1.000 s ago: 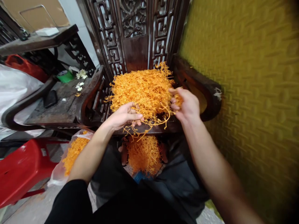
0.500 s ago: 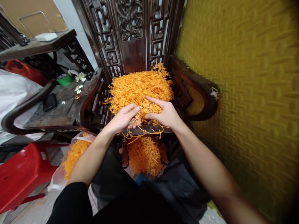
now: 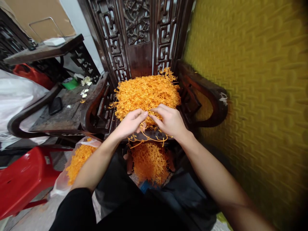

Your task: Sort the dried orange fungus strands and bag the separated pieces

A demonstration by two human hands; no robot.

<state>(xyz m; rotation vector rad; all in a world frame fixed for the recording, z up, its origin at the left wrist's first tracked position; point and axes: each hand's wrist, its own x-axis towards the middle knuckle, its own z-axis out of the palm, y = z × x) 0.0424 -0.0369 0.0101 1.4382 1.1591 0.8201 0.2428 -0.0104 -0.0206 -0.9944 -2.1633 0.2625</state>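
Observation:
My left hand is closed in a pinch on an orange plastic sprig, whose thin branching stems hang below the fingers in front of the seat edge. Close against its fingertips, my right hand has thumb and forefinger drawn together at the sprig's upper end; the exact spot gripped is small and partly hidden. Just behind both hands, a thick heap of orange plastic flower pieces covers the seat of a carved dark wooden chair. Between my legs lies a bundle of orange stems.
At left, a clear plastic bag holds more orange pieces beside a red plastic stool. A second wooden seat carries a green tape roll, a dark wallet-like object and white flower bits. A yellow textured surface rises at right.
My right hand has moved in toward the left fingertips, its spread fingers closing to a pinch. My left hand keeps its hold on the sprig. The view has shifted slightly.

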